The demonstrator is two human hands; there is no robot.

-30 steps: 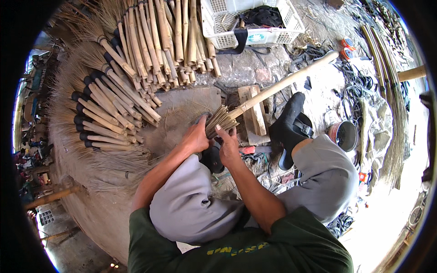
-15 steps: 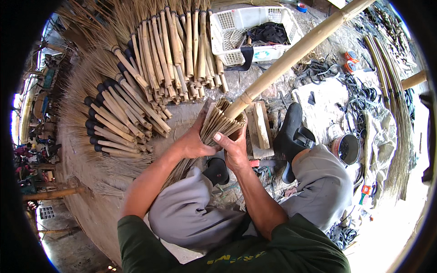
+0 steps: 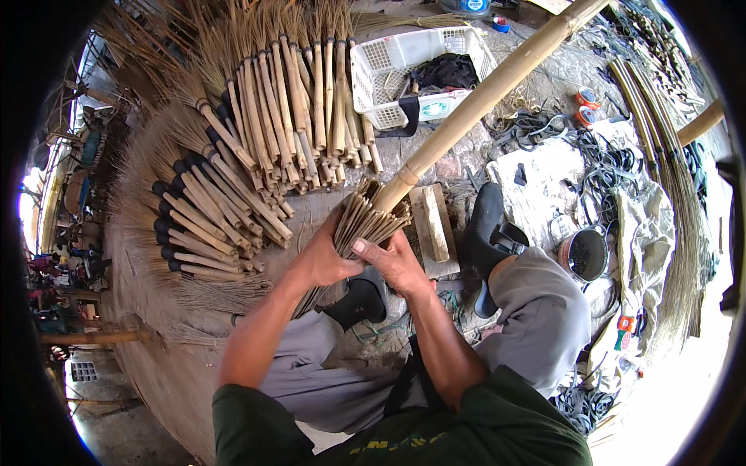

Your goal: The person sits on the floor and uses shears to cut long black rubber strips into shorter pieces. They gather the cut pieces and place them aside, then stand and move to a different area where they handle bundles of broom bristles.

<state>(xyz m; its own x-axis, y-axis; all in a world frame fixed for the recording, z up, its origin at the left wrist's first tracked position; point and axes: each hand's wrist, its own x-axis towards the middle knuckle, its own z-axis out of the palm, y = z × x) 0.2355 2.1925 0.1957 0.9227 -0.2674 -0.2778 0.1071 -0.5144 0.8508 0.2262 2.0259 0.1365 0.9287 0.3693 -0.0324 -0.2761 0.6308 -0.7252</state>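
Observation:
Both hands are wrapped round a bundle of thin brown sticks point(image 3: 365, 221), held upright over my lap. My left hand point(image 3: 320, 258) grips its left side, and my right hand point(image 3: 396, 264) clasps the right side with the thumb laid across the front. A long bamboo pole point(image 3: 466, 113) slants down from the upper right, and its lower end meets the top of the bundle between the sticks. How deep the pole goes in is hidden. Below my hands the bundle's lower part runs down beside my left forearm.
Finished short brooms with bamboo handles point(image 3: 299, 93) lie fanned out at the left. A white plastic basket point(image 3: 381, 66) holds dark cloth. Near my right boot point(image 3: 486, 225) are a wooden block point(image 3: 431, 225), black strips point(image 3: 536, 128) and a round tin point(image 3: 584, 255). Long bristles point(image 3: 676, 233) lie far right.
The whole view has shifted a little, so the scene sits lower and further left. Both hands keep their grip on the stick bundle, and the pole still meets its top.

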